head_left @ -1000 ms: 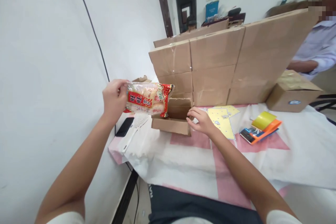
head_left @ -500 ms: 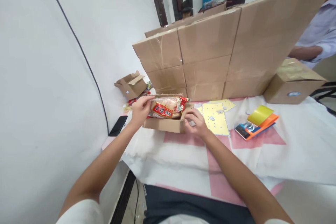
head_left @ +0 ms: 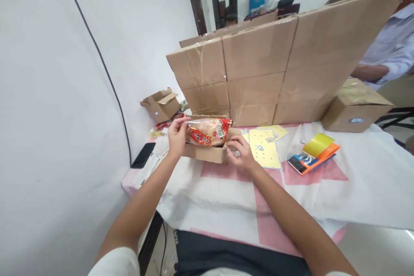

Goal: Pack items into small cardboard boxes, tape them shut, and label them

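Note:
A small open cardboard box sits near the left end of the table. In its top lies a red and clear plastic snack bag with pale food inside, slightly tilted. My left hand pinches the bag's clear left end, at the box's left side. The fingers of my right hand are curled and closed against the box's right end, by its flap; the fingertips are partly hidden. Beneath the bag, the inside of the box cannot be seen.
A tall cardboard partition stands behind the box. To the left are another open carton and a black phone. Yellow sheets, a tape dispenser and a closed carton lie rightward. Beyond, a person's sleeve shows.
My left hand has moved slightly right, and the bag's left end has lifted and shifted a little. My right hand stays at the box's right end.

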The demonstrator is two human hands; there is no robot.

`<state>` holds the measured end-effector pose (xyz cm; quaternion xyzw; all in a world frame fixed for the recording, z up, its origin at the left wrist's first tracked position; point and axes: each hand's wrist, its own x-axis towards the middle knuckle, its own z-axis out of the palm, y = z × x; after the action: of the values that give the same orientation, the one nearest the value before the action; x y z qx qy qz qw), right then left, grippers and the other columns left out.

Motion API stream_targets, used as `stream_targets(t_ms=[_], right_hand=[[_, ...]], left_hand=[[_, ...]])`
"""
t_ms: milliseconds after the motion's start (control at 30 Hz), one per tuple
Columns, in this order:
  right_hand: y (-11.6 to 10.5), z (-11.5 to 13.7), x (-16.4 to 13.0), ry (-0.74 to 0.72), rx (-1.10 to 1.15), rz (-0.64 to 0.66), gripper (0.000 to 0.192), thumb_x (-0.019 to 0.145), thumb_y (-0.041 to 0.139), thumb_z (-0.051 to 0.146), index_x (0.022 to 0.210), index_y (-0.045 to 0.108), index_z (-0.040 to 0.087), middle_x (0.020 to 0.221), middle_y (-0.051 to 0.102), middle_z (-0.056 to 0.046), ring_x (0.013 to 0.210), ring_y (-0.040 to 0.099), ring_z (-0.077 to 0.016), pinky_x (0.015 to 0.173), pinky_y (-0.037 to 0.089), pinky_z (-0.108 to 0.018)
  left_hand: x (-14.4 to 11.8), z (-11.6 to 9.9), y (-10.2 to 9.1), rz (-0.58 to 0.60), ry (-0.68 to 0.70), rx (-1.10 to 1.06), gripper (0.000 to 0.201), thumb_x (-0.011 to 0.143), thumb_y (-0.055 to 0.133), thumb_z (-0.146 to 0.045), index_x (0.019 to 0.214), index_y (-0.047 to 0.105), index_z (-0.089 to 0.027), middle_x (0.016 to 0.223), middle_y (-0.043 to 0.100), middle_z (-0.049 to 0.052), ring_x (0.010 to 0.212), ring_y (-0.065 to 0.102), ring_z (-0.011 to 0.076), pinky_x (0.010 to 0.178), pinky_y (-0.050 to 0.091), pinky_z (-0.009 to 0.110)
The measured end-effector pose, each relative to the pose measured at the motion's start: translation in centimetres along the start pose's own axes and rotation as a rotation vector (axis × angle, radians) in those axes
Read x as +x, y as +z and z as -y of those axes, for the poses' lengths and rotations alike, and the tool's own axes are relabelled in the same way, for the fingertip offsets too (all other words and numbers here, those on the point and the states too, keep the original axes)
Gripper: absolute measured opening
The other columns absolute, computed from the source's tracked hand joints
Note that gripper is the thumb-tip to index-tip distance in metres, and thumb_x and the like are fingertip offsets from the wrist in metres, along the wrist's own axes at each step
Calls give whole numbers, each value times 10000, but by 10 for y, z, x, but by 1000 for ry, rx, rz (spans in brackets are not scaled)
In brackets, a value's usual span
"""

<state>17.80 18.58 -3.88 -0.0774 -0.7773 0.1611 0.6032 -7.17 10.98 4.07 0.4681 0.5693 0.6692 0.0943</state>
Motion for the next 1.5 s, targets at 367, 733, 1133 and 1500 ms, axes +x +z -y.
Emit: stream_targets(t_ms=[367, 733, 1133, 1500], right_hand=[[2, 4, -4, 37, -29, 2, 160, 890, 625, 183, 1039, 629, 241, 1001, 607, -82, 908, 619, -221, 784, 571, -392], [8, -12, -15, 143, -80, -48, 413, 849, 661, 317, 1236, 523, 272, 1209, 536, -133, 1141, 591, -300, 962, 564, -505], [4, -13, -12, 129, 19, 77, 528, 884, 633, 524, 1321, 536, 243, 1335, 603, -160, 1361, 513, -347, 1139, 433, -596], [5, -17, -11, 166, 68, 226, 575, 978, 524, 543, 1497, 463, 305, 1614, 412, -141, 1481, 418, -327, 1188, 378, -604]], left_hand=[[-8, -12, -22, 653, 171, 939, 320, 971, 480, -416, 1099, 715, -241, 1209, 740, 119, 1227, 623, 333, 1087, 465, 528], [-28, -16, 29, 807, 201, 841, 469, 947, 505, -600, 1183, 776, -298, 1395, 680, 66, 1357, 579, 341, 1131, 464, 482], [3, 34, -51, 296, -192, 698, 657, 839, 589, -455, 1443, 577, -198, 1557, 527, 133, 1462, 458, 380, 1228, 343, 536], [15, 20, -66, 587, -344, 950, 773, 722, 682, -397, 1450, 468, -252, 1173, 755, 163, 1019, 736, 367, 865, 576, 470]])
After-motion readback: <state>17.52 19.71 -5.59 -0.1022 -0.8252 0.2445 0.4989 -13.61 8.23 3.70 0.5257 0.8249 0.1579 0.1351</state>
